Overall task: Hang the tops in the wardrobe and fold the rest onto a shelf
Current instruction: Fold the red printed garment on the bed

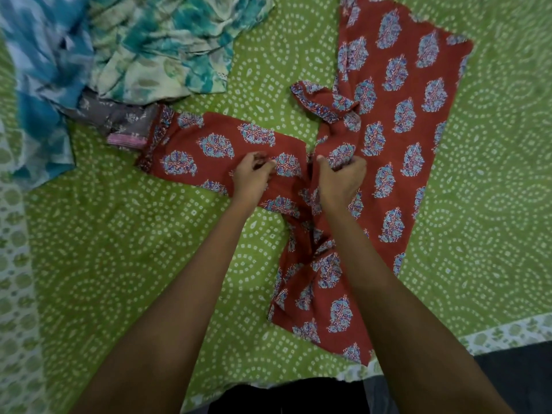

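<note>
Bed: green bedsheet [125,258] with white dotted rings fills the frame, a pale leaf-print border along its left and lower right edges.
Red garment [397,138]: rust-red with blue motifs, spread flat from upper right to lower centre; one sleeve stretches left across mid-frame.
Left hand [252,176]: forearm reaches up from the lower left; fingers curled, pinching the sleeve cloth near where it joins the body.
Right hand [340,180]: forearm rises from the lower right; fingers clenched around a bunched fold of the same garment, thumb up.
Hands: near each other, apart.
Other clothes: teal-and-cream garment [167,46] and blue tie-dye cloth [38,85] heaped upper left, a grey printed piece [119,118] beneath, touching the sleeve's cuff.
</note>
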{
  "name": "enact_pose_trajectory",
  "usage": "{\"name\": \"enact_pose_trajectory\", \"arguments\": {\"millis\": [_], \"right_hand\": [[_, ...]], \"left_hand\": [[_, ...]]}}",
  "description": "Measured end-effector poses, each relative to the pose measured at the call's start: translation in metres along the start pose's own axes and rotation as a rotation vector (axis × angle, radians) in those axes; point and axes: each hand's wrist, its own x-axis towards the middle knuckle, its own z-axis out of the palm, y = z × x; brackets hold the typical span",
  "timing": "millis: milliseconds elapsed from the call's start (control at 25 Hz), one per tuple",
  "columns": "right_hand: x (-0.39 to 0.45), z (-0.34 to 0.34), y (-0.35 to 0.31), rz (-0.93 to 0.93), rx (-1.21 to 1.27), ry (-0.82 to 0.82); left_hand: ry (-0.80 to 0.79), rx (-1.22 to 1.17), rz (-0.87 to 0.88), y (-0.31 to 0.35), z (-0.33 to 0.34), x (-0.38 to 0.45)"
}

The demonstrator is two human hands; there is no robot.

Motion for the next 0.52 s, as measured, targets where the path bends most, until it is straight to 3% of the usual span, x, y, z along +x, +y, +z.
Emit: {"name": "enact_pose_trajectory", "arguments": {"millis": [80,160,200,280,320,360,440,520], "right_hand": [[0.001,-0.001,-0.009,0.000,-0.043,0.016],[-0.011,0.003,-0.007,-0.375,-0.195,0.071],[-0.021,0.007,-0.004,-0.623,-0.270,0.014],[-0.043,0.014,0.008,-0.957,-0.325,-0.329],[-0.052,0.013,0.012,-0.980,-0.307,-0.501],[-0.058,0.011,0.015,-0.943,-0.252,-0.562],[-0.061,0.007,0.020,-0.748,-0.090,-0.411],[-0.059,0.007,0.018,-0.501,-0.027,-0.321]], "left_hand": [[-0.020,-0.039,-0.002,0.006,0.000,-0.001],[-0.036,-0.150,-0.023,0.006,-0.004,-0.001],[-0.044,-0.208,-0.030,0.005,-0.008,-0.001],[-0.068,-0.250,-0.034,0.003,-0.012,0.000],[-0.069,-0.209,-0.045,0.003,-0.013,0.001],[-0.078,-0.167,-0.055,0.006,-0.014,-0.001],[-0.066,-0.138,-0.079,0.012,-0.014,0.000],[-0.073,-0.295,-0.145,0.019,-0.018,0.003]]}}
